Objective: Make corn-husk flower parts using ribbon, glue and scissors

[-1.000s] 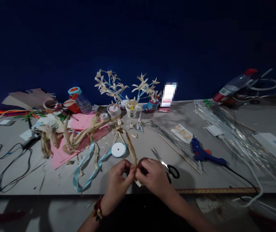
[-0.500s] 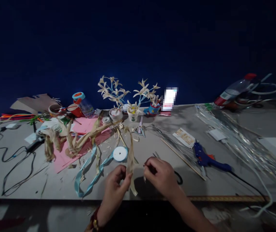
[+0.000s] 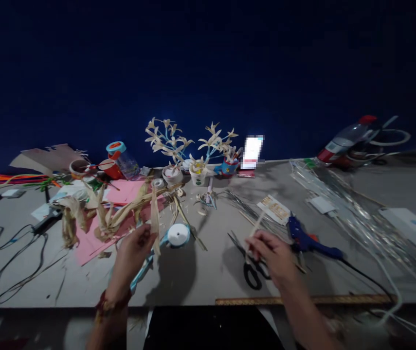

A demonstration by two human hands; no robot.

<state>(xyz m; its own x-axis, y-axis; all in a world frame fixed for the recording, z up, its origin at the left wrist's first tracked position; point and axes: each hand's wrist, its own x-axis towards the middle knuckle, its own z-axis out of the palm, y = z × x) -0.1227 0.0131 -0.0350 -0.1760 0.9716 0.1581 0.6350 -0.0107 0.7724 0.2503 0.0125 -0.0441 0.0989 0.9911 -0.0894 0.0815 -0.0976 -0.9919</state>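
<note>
On the left, my left hand (image 3: 133, 253) pinches a pale dried corn husk strip (image 3: 155, 214) that stands upright from its fingers. My right hand (image 3: 271, 253) is closed on a narrow pale strip (image 3: 259, 221), which slants up toward a small printed card (image 3: 274, 210). Black-handled scissors (image 3: 252, 276) lie on the table just under and beside the right fingers. Between the hands sits a white spool (image 3: 178, 235) of blue ribbon (image 3: 142, 271), its ribbon trailing behind the left wrist.
Husks (image 3: 105, 226) cover pink paper (image 3: 91, 243) on the left. Husk flowers (image 3: 171, 138) stand in cups (image 3: 198, 177) at the back. Rightward lie a blue glue gun (image 3: 313, 244), wires (image 3: 239, 201) and clear wrapping (image 3: 361, 218). A ruler (image 3: 284, 300) lines the front edge.
My hands have moved apart, left hand leftward with the husk strip, right hand rightward with a narrow strip. The scissors and the ruler's left part, hidden before, now show.
</note>
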